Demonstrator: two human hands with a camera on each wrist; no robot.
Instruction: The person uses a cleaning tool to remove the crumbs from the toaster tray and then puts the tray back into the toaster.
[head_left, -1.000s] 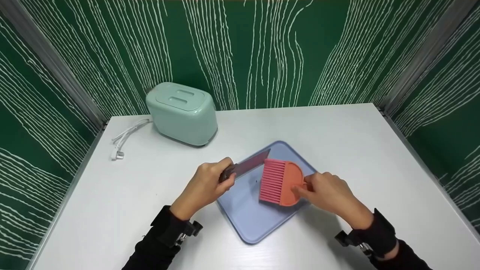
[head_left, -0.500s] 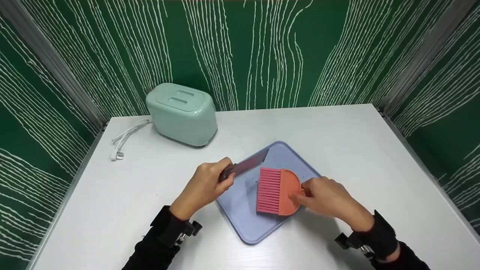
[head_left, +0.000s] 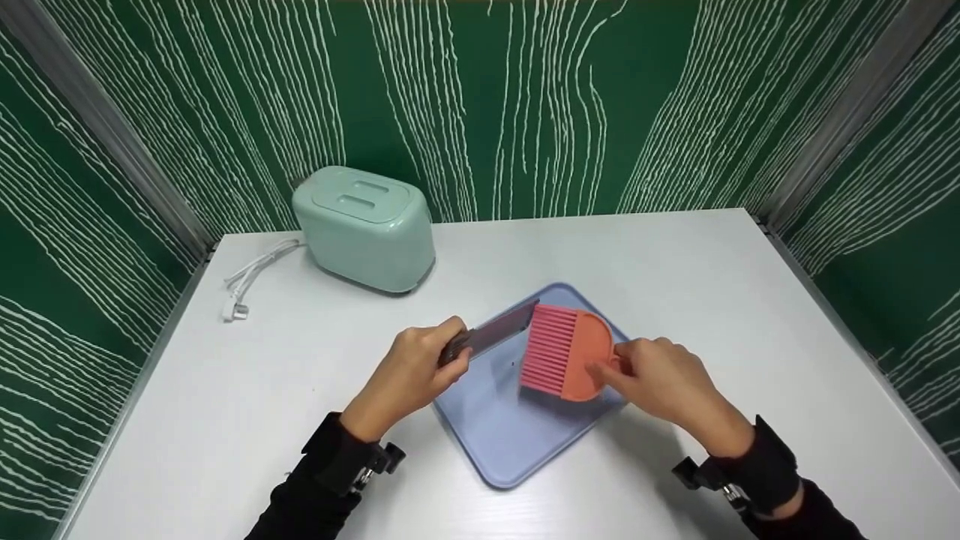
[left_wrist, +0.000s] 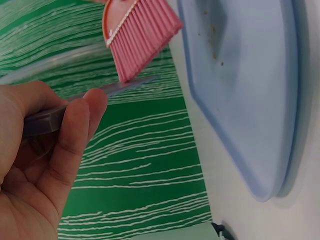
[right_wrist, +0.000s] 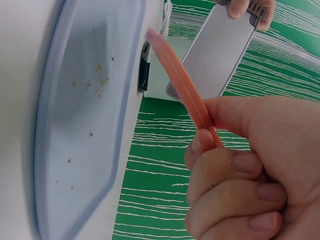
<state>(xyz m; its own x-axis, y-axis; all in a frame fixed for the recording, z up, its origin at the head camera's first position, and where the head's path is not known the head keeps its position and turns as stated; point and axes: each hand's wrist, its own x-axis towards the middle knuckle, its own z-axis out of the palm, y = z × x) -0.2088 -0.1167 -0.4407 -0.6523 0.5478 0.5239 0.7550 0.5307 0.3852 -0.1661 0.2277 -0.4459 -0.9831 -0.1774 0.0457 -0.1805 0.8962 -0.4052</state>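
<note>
Above a pale-blue, round-cornered rectangular tray (head_left: 495, 450), grips an orange, pink-bristled brush (head_left: 586, 356) in the right hand (head_left: 667, 379); near it, clasps a flat, dark-handled metal blade (head_left: 501, 330) in the left hand (head_left: 421, 364). Shows tiny brown crumbs (right_wrist: 99, 68) scattered on the tray.

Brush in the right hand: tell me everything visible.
The brush has a semicircular orange body, plastic-looking, and a wide block of straight pink bristles in ridges. The person's right hand grips its rounded end. It is held raised over the blue tray, not touching it, bristles toward the flat-bladed tool. Whether they touch that tool is unclear.
</note>
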